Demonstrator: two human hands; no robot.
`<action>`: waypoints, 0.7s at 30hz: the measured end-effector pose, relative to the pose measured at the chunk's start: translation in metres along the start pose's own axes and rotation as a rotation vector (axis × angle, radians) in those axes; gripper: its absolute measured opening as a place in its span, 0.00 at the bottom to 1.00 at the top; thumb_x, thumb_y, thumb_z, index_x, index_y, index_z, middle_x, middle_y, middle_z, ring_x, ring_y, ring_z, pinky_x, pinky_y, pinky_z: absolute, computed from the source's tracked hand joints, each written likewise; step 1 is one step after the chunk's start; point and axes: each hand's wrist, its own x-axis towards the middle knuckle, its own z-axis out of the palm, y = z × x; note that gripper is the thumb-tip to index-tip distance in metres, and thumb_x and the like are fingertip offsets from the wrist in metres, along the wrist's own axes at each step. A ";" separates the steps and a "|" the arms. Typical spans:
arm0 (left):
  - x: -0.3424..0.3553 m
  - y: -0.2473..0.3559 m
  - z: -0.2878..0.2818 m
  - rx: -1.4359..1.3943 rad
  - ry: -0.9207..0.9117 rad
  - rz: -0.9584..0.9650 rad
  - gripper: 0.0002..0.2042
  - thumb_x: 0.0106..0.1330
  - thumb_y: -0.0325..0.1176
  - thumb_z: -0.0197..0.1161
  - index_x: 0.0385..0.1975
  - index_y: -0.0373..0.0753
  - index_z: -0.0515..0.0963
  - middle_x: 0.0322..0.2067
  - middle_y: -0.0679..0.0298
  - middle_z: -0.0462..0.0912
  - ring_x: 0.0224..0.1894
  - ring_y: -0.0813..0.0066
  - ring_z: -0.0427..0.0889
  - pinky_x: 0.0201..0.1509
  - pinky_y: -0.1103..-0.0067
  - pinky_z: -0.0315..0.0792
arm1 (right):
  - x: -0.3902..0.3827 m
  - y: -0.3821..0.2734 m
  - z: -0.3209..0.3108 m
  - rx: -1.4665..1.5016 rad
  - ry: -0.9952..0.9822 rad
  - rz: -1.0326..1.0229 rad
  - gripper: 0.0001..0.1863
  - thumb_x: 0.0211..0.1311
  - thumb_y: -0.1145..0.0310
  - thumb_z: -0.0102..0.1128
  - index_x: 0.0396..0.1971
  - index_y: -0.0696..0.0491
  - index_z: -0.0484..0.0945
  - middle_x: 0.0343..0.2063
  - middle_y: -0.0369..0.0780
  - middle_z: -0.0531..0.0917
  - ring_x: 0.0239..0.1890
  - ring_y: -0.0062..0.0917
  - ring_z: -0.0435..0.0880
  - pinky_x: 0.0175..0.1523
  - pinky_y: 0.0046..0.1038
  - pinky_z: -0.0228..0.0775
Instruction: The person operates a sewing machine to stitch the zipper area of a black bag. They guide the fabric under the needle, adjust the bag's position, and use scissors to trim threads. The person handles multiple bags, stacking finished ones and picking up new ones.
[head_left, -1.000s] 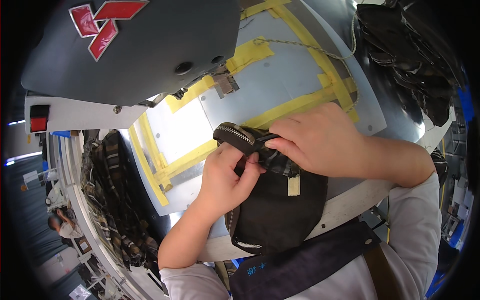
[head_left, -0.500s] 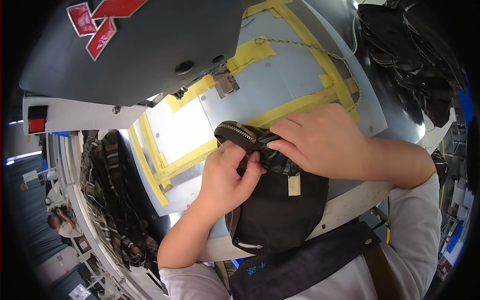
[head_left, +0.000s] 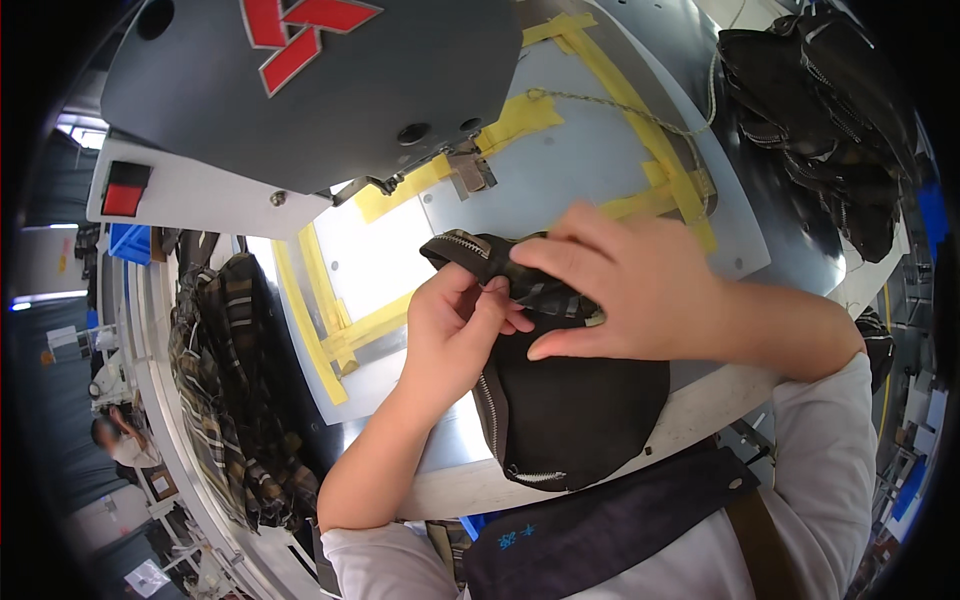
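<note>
A dark fabric pouch (head_left: 590,415) with a metal zipper (head_left: 490,405) along its left side lies over the front edge of the worktable. My left hand (head_left: 448,340) pinches its bunched upper end, thumb against fingers, beside a looped strip of zipper tape (head_left: 462,243). Just right of it, my right hand (head_left: 645,290) hovers over the pouch's upper part, slightly blurred, thumb and fingers spread with nothing held between them. Folded dark plaid cloth (head_left: 550,290) shows between the two hands. The fabric inside the left pinch is partly hidden.
A grey sewing machine head (head_left: 330,110) overhangs the far left, its metal foot (head_left: 470,172) above the plate. Yellow tape (head_left: 380,325) marks the plate. Plaid fabric pieces (head_left: 235,390) hang at left; dark zippered pieces (head_left: 820,130) are heaped at far right. A cord (head_left: 625,108) crosses the back.
My right hand has let go of the dark fabric and spread its fingers. The left hand keeps its pinch. The view has shifted, so the machine appears further right.
</note>
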 end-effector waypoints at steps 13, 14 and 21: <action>0.005 0.016 -0.009 0.439 0.043 0.200 0.08 0.66 0.29 0.59 0.40 0.31 0.78 0.32 0.60 0.79 0.36 0.76 0.76 0.43 0.82 0.69 | 0.011 0.032 -0.004 1.084 -0.305 0.630 0.13 0.64 0.66 0.58 0.41 0.61 0.76 0.32 0.37 0.80 0.37 0.17 0.75 0.45 0.21 0.68; 0.006 0.014 -0.010 0.395 0.036 0.168 0.08 0.66 0.29 0.60 0.40 0.31 0.78 0.31 0.61 0.79 0.35 0.78 0.75 0.42 0.83 0.69 | 0.011 0.033 -0.003 0.905 -0.276 0.605 0.13 0.63 0.65 0.58 0.40 0.60 0.76 0.32 0.40 0.80 0.35 0.23 0.77 0.43 0.24 0.69; 0.009 0.008 -0.010 0.327 0.052 0.087 0.07 0.66 0.27 0.60 0.39 0.31 0.79 0.26 0.69 0.79 0.30 0.87 0.71 0.36 0.86 0.68 | 0.008 0.010 -0.011 0.070 0.007 0.133 0.19 0.56 0.55 0.65 0.39 0.52 0.73 0.32 0.41 0.78 0.27 0.36 0.80 0.31 0.34 0.71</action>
